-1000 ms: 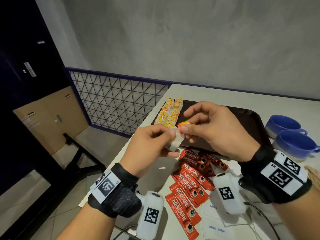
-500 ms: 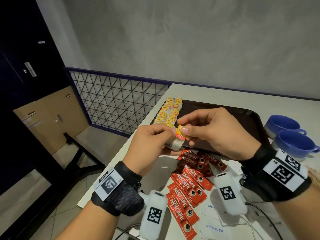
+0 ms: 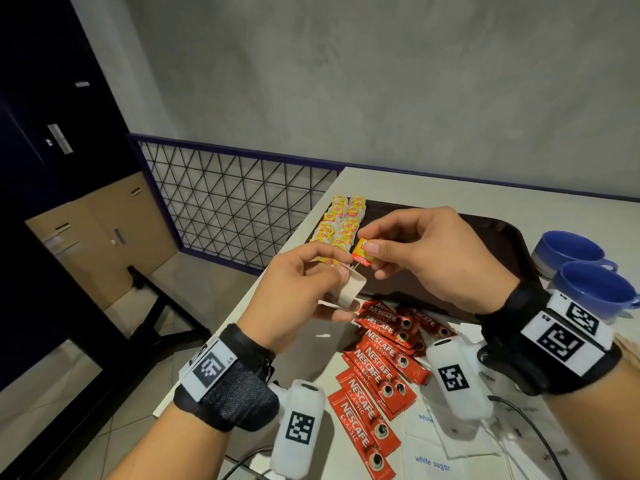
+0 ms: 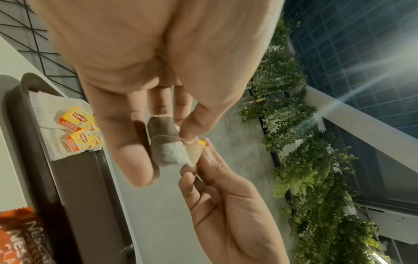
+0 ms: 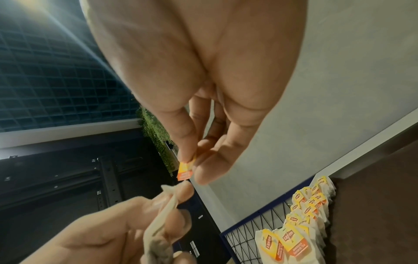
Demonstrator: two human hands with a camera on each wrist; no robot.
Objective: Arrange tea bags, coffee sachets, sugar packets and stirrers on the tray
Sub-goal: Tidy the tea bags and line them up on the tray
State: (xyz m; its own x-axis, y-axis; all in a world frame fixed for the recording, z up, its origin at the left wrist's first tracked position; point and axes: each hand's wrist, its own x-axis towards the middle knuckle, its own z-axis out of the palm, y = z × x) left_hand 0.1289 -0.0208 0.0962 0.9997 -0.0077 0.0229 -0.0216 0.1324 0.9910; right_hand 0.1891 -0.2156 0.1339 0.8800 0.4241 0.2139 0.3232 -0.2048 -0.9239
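Observation:
My left hand (image 3: 311, 282) pinches a white tea bag (image 3: 351, 289) above the table's near-left edge; the bag (image 4: 168, 148) shows between thumb and fingers in the left wrist view. My right hand (image 3: 419, 254) pinches its yellow-and-red tag (image 3: 362, 252) just above the bag; the tag (image 5: 186, 170) sits between thumb and forefinger. A row of yellow-tagged tea bags (image 3: 341, 225) lies along the left side of the dark brown tray (image 3: 485, 237). Red coffee sachets (image 3: 377, 368) are heaped on the table in front of the tray, with white sugar packets (image 3: 433, 462) nearer me.
Two blue cups (image 3: 588, 271) stand right of the tray. The white table (image 3: 450, 188) ends at its left edge near a black wire-mesh railing (image 3: 225, 202). Behind it rises a grey wall. Cables trail over the near table edge.
My right hand has lifted the tag slightly away from the bag, and both hands have shifted a little; the bag now hangs lower in my left fingers.

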